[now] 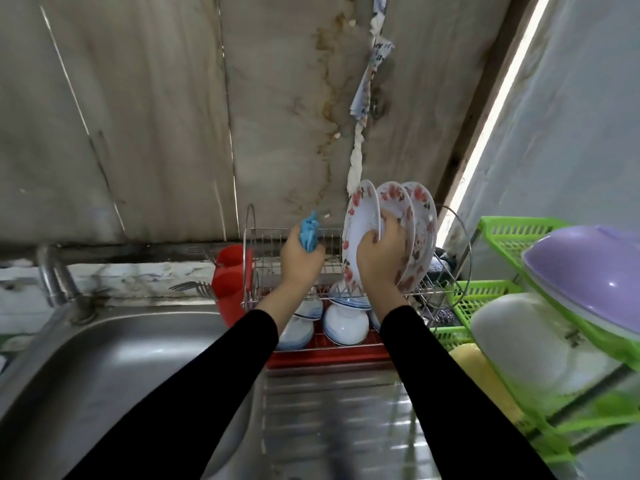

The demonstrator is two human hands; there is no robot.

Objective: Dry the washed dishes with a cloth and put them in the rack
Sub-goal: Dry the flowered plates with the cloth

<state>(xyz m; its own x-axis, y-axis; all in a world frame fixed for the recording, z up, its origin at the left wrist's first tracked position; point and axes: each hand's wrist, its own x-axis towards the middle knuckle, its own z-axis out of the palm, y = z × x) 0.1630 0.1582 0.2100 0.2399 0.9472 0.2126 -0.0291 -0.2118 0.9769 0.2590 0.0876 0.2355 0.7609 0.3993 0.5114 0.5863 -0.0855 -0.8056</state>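
A wire dish rack [266, 237] stands behind the sink's draining board on a red tray [329, 355]. Three white plates with red flower print stand upright in its top tier. My right hand [381, 254] grips the rim of the leftmost plate [358, 223], thumb in front and fingers behind, against the middle plate [396, 206]. The third plate [424, 216] stands furthest right. My left hand [299, 261] holds a bunched blue cloth [309, 232] above the rack's left half. White bowls [344, 323] with blue rims sit upturned in the lower tier.
A red cutlery holder [230, 275] with forks hangs on the rack's left end. The steel sink [114, 368] and tap [52, 275] lie to the left. A green plastic shelf [485, 299] at the right holds a purple lid [595, 271] and white containers. A wall rises close behind.
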